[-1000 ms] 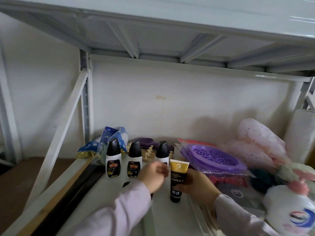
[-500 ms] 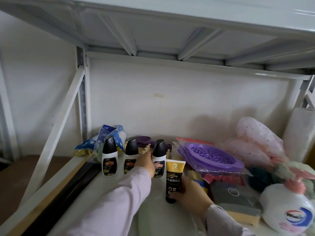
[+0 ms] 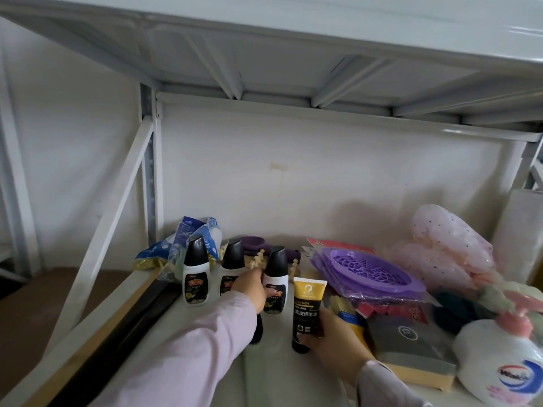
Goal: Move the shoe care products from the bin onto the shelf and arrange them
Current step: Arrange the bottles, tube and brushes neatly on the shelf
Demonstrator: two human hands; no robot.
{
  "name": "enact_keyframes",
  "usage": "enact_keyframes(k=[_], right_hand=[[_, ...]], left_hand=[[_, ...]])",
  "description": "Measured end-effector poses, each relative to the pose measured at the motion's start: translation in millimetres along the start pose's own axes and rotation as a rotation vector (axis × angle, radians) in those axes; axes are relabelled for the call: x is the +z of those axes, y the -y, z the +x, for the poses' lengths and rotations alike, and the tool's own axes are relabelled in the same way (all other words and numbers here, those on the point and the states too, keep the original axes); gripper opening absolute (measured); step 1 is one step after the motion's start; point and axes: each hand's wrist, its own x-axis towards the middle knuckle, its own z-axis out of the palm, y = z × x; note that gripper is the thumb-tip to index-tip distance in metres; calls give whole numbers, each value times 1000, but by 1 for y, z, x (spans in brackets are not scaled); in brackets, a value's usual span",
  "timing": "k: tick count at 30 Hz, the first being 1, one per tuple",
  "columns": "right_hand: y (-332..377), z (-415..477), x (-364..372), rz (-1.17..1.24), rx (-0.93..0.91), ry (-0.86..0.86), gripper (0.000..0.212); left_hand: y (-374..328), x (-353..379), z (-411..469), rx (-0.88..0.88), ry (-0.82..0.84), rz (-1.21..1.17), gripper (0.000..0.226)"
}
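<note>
Lower centre of frame, my right hand [image 3: 329,342] is clamped on the upright tube [image 3: 307,312], standing on the shelf [image 3: 273,374] just right of three bottles. My left hand [image 3: 252,289] touches the right-hand bottle [image 3: 276,280]; its grip I cannot tell.

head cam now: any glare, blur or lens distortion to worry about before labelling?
Head view: dim, flat light, soft shadow on the back wall; no strong glare, only faint sheen on the upper shelf. Wide-angle bending at the edges, the frame post leans. The tube label is legible; the soap bottle and both sleeves are soft with blur.
</note>
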Motion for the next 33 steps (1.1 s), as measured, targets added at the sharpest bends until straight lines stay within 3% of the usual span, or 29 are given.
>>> enact_keyframes(k=[6,11,15,20,23,27,33], right_hand=[[3,-9,1,-2,-24,-23,42],[1,-11,4,34,12,-5,43],[-5,-13,6,239,147,-28,64],[-1,-32,-2,34,122,-191,18],[13,-39,6,14,80,-73,31],[34,-45,24,23,-10,3,21],[59,-52,53,-148,-116,-50,52]], left_hand=[[10,-4,-8,3,12,-64,48],[24,-22,-27,90,-91,-81,48],[33,-42,-54,203,-151,-70,34],[55,-62,-79,260,-149,49,18],[69,-66,-90,223,-133,121,33],[75,-66,-103,109,-85,208,35],[76,-60,-125,0,63,365,44]])
